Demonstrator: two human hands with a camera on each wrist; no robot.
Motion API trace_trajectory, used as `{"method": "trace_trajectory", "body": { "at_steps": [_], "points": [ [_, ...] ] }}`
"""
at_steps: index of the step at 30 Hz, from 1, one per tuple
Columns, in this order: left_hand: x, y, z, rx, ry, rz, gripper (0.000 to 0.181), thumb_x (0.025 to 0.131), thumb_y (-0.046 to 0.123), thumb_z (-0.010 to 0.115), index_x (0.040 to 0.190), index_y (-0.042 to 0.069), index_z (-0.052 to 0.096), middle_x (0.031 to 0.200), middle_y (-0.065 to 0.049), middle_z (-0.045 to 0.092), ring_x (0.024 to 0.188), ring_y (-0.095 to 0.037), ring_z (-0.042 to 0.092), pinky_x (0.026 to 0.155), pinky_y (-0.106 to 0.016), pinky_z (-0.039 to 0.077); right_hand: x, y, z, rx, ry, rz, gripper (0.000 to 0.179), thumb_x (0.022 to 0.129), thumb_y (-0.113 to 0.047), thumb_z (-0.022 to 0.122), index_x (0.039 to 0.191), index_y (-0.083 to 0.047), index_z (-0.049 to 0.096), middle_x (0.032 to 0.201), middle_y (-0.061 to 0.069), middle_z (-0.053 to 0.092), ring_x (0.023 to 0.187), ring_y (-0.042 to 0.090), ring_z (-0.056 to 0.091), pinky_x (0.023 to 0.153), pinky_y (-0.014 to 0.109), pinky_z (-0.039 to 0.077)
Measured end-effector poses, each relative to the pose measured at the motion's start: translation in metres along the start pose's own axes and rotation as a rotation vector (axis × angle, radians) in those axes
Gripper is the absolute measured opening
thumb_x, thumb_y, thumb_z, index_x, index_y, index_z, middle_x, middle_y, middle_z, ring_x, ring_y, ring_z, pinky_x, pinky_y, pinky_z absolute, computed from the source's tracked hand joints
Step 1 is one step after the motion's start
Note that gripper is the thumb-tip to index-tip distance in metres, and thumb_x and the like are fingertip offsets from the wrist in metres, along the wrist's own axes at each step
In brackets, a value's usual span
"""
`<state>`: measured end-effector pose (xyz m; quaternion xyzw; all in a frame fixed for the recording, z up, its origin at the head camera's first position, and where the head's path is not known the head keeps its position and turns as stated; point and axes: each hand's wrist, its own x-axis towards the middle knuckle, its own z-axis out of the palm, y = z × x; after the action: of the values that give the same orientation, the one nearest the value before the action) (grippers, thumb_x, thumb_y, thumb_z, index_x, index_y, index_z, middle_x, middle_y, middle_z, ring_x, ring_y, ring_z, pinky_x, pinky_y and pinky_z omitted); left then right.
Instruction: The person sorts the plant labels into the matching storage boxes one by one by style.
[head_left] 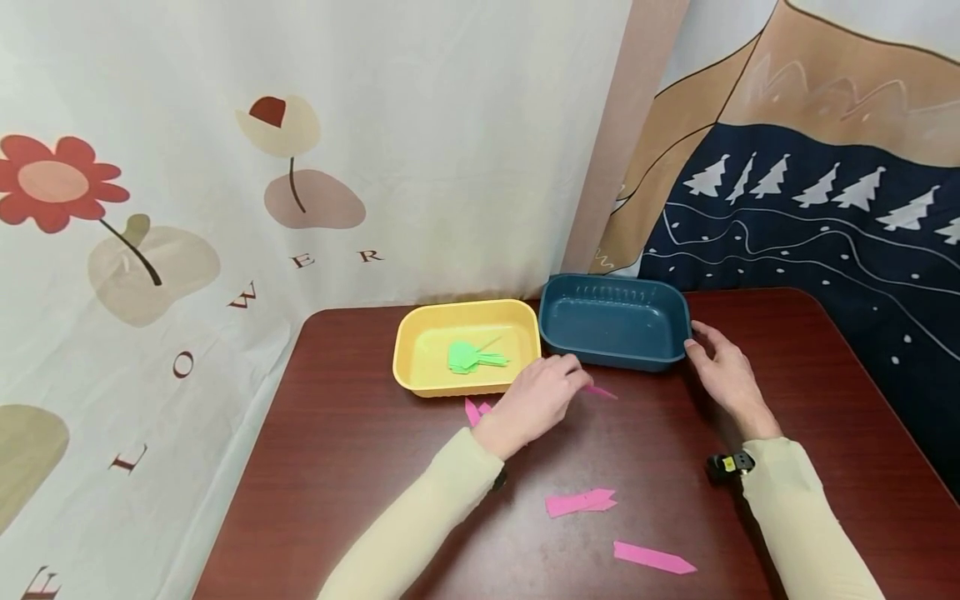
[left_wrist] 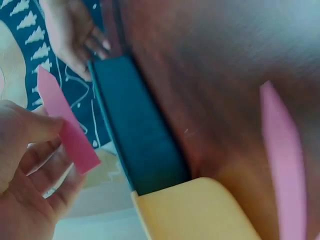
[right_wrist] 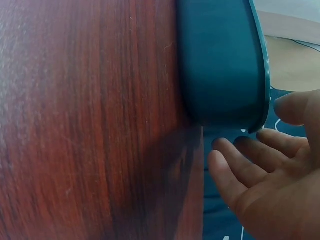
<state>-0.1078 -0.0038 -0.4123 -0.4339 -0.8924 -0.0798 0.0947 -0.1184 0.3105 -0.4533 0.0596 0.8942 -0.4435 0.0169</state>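
- Left hand point(head_left: 534, 398): thumb and fingers pinch a flat, bright-pink, pointed strip point(left_wrist: 75, 135) by its middle; both ends project, presumably to keep it flat and easy to release. Held just in front of the dark-blue rectangular plastic bin point(head_left: 600, 357).
- Right hand point(head_left: 726, 375): fingers spread and loosely bent at the blue bin's right end, perhaps to steady it; contact cannot be told.
- Yellow rectangular plastic bin point(head_left: 416, 337): left of the blue one; holds overlapping light-green pieces point(head_left: 465, 357). Bins side by side, likely for easy reach.
- Other pink strips point(head_left: 655, 557): scattered on the reddish-brown wood-grain table point(head_left: 337, 450).
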Motion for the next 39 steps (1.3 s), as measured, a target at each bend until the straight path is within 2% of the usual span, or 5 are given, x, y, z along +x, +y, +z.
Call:
{"method": "trace_trajectory", "body": {
  "at_steps": [4, 11, 22, 36, 39],
  "points": [
    [0.019, -0.007, 0.0, -0.029, 0.006, -0.078, 0.022, 0.098, 0.014, 0.071, 0.118, 0.018, 0.079, 0.107, 0.0, 0.069, 0.095, -0.014, 0.064, 0.084, -0.025, 0.053, 0.0, 0.002, 0.0, -0.012, 0.01, -0.017, 0.06, 0.112, -0.031, 0.04, 0.161, 0.002, 0.03, 0.155, 0.034, 0.04, 0.138, 0.053, 0.044, 0.108, 0.069, 0.036],
    [0.047, -0.015, 0.013, -0.041, 0.029, -0.174, 0.023, 0.099, 0.016, 0.071, 0.121, 0.018, 0.078, 0.109, 0.001, 0.069, 0.098, -0.014, 0.065, 0.087, -0.027, 0.053, 0.0, 0.005, 0.002, -0.118, 0.023, -0.086, 0.057, 0.112, -0.024, 0.039, 0.161, 0.003, 0.028, 0.156, 0.035, 0.038, 0.139, 0.055, 0.04, 0.107, 0.071, 0.034],
    [0.087, -0.024, 0.023, -0.007, -0.081, -0.235, 0.028, 0.101, 0.021, 0.069, 0.127, 0.02, 0.076, 0.115, 0.002, 0.071, 0.102, -0.013, 0.064, 0.096, -0.031, 0.052, -0.004, 0.008, 0.008, -0.285, 0.038, -0.213, 0.055, 0.114, -0.024, 0.035, 0.161, 0.004, 0.027, 0.165, 0.026, 0.028, 0.145, 0.05, 0.035, 0.111, 0.066, 0.031],
    [0.104, -0.033, 0.047, 0.03, -0.205, -0.272, 0.031, 0.099, 0.022, 0.07, 0.13, 0.022, 0.074, 0.119, 0.0, 0.07, 0.101, -0.016, 0.063, 0.093, -0.035, 0.052, -0.005, 0.004, 0.007, -0.346, 0.028, -0.211, 0.056, 0.113, -0.025, 0.036, 0.16, 0.004, 0.03, 0.165, 0.024, 0.03, 0.144, 0.049, 0.037, 0.111, 0.066, 0.033],
    [0.104, -0.035, 0.05, 0.019, -0.212, -0.301, 0.032, 0.101, 0.024, 0.067, 0.132, 0.023, 0.072, 0.126, -0.001, 0.067, 0.11, -0.018, 0.062, 0.097, -0.037, 0.052, -0.004, 0.004, 0.006, -0.346, 0.029, -0.21, 0.055, 0.113, -0.023, 0.037, 0.159, 0.005, 0.031, 0.164, 0.024, 0.03, 0.144, 0.049, 0.037, 0.111, 0.066, 0.033]
  ]
}}
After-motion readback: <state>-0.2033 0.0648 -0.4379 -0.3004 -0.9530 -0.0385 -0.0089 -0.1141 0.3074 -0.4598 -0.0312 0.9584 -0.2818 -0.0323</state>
